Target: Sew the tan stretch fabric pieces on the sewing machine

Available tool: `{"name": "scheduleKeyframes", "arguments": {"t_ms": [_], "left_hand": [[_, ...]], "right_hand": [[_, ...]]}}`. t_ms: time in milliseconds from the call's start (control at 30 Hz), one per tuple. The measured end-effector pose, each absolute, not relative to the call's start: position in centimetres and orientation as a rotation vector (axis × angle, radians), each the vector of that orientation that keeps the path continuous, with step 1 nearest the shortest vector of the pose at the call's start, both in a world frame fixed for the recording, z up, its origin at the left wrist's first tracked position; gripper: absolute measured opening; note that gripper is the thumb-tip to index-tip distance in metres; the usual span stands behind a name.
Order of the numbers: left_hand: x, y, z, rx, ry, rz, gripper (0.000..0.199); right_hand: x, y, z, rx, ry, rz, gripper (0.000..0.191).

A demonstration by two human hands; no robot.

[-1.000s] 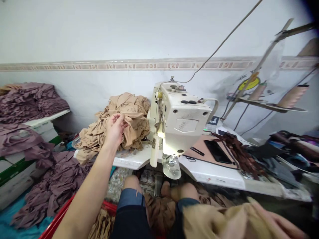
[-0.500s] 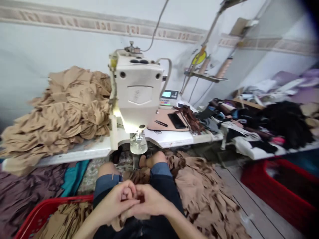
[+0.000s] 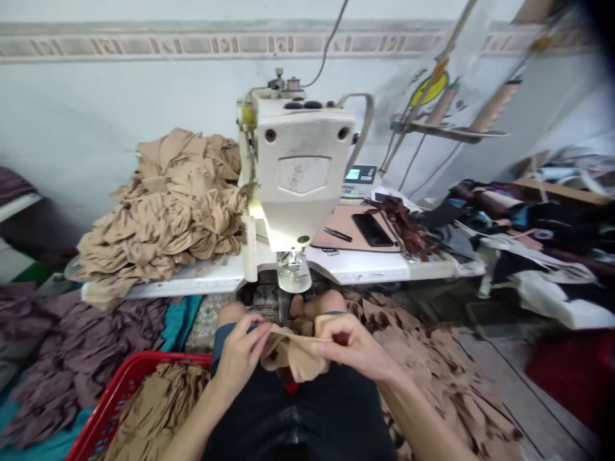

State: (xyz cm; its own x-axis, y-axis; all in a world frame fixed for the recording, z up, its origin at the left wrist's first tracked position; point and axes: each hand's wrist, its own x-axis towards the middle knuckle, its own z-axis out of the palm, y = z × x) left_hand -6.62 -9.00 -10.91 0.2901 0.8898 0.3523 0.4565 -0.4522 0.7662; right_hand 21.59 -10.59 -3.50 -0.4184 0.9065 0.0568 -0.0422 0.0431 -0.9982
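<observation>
Above my lap, a small piece of tan fabric [image 3: 300,358] is stretched between my two hands. My left hand [image 3: 245,349] pinches its left end between thumb and fingers. The right end is pinched by my right hand [image 3: 353,346], whose fingers are curled. The fabric sags in folds between them, and something red shows just below it. Directly ahead stands a white sewing machine [image 3: 302,173] with its lamp lit, and its rounded work arm [image 3: 294,274] lies beyond my hands, not touching the fabric.
A tall heap of tan fabric [image 3: 168,211] covers the table's left side. Right of the machine lie tweezers [image 3: 337,234] and a phone [image 3: 372,230]. A red basket [image 3: 120,378] with tan pieces stands at my left; more tan fabric [image 3: 432,371] lies on the floor at right.
My hands, close together before, have moved apart and now spread the tan fabric between them. The camera view has turned left and levelled.
</observation>
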Motion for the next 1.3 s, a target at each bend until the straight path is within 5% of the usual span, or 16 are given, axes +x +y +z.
{"name": "scheduleKeyframes", "arguments": {"t_ms": [133,233,367,467,633,767,900,1300], "left_hand": [[-5.3,-9.3,-9.1,1.591,0.97,0.757,0.043],[-5.0,-9.5,-6.7,1.428,0.855,0.487,0.053],[-4.4,-9.2,-4.4,1.716,0.873,0.444,0.044],[-4.0,-8.9,-4.2,1.794,0.908,0.421,0.038],[-4.5,-8.7,-5.2,1.54,0.977,0.559,0.033],[-5.1,-8.5,-5.2,1.45,0.966,0.75,0.052],[-5.7,-7.9,-4.9,1.77,0.984,0.837,0.037],[-5.3,-7.4,-2.9,1.969,0.969,0.962,0.033]], "right_hand": [[24.1,-9.4,-4.6,-1.084,-1.335,1.311,0.062],[24.8,-8.7,-5.7,-1.284,-1.469,1.323,0.047],[22.6,-9.7,-6.7,-1.148,-1.714,1.582,0.054],[20.8,-10.6,-7.1,-1.037,-1.796,1.684,0.037],[20.8,-10.6,-6.2,-1.099,-1.631,1.513,0.047],[20.7,-10.4,-5.1,-1.155,-1.433,1.478,0.048],[19.5,-10.8,-4.5,-1.198,-1.36,1.421,0.053],[18.3,-11.3,-0.5,-1.199,-1.673,0.608,0.037]]}}
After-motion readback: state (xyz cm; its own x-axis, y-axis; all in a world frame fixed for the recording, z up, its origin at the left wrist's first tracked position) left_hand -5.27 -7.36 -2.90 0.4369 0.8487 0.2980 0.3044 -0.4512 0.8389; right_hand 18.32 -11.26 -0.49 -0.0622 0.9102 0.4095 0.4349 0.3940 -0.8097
